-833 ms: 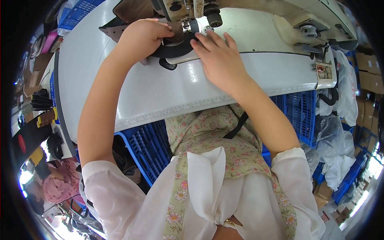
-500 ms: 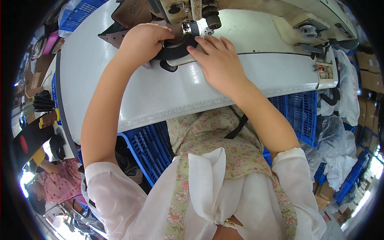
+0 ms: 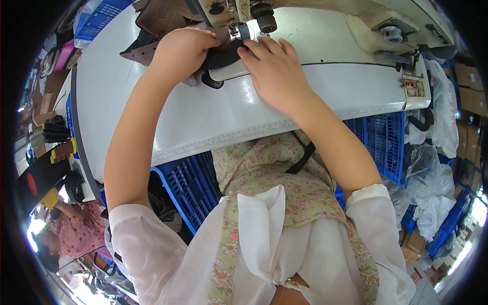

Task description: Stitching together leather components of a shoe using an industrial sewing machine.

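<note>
A brown and black leather piece, with small punched holes along its left end, lies partly under the presser foot of a sewing machine. My left hand has its fingers curled on the leather, thumb and forefinger closed at its edge just left of the foot. My right hand rests its spread, stretched fingers on the black curved rim of the piece, right of the foot. The needle's tip and the leather beneath my left palm are hidden.
The white machine table has a ruler strip along its near edge. Below it, blue plastic crates stand on both sides of my lap. Clear plastic bags hang at right. Another person in pink is at lower left.
The leather has shifted slightly left and turned under the foot. My right hand has moved a little up with the black rim, while my left hand stays nearly in place.
</note>
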`<action>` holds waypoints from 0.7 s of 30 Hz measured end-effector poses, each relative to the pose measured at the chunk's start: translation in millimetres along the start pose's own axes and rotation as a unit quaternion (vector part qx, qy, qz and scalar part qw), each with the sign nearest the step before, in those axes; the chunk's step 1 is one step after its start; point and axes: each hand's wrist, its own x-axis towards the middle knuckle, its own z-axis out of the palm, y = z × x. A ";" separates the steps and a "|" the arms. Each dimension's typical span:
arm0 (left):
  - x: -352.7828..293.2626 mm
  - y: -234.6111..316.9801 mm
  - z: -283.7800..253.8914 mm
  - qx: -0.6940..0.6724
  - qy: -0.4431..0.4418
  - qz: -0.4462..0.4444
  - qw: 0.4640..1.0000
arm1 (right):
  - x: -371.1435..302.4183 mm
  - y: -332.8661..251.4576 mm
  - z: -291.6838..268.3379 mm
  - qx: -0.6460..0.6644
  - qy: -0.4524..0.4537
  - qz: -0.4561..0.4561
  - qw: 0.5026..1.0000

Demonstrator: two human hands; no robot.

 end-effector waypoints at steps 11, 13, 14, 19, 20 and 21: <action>5.7 2.0 -6.9 -0.071 -0.028 -0.046 0.996 | 8.4 7.6 -0.8 0.022 -0.020 0.006 1.000; 5.1 -0.8 -6.3 -0.077 0.008 -0.021 0.997 | 7.3 7.1 0.4 0.025 -0.048 0.019 0.998; 4.9 -0.4 -4.7 -0.078 0.004 -0.019 0.997 | 5.4 7.7 2.9 0.024 -0.007 0.003 1.000; 8.9 -4.2 -3.2 -0.073 -0.001 -0.016 0.997 | 1.4 10.3 7.5 0.034 0.040 -0.014 0.999; 10.2 -4.1 -3.7 -0.073 -0.002 -0.014 0.997 | 0.9 10.5 6.7 0.038 0.035 -0.012 0.999; 10.8 -2.8 -4.9 -0.067 -0.013 -0.028 0.997 | 0.6 11.0 6.0 0.043 0.030 -0.011 0.999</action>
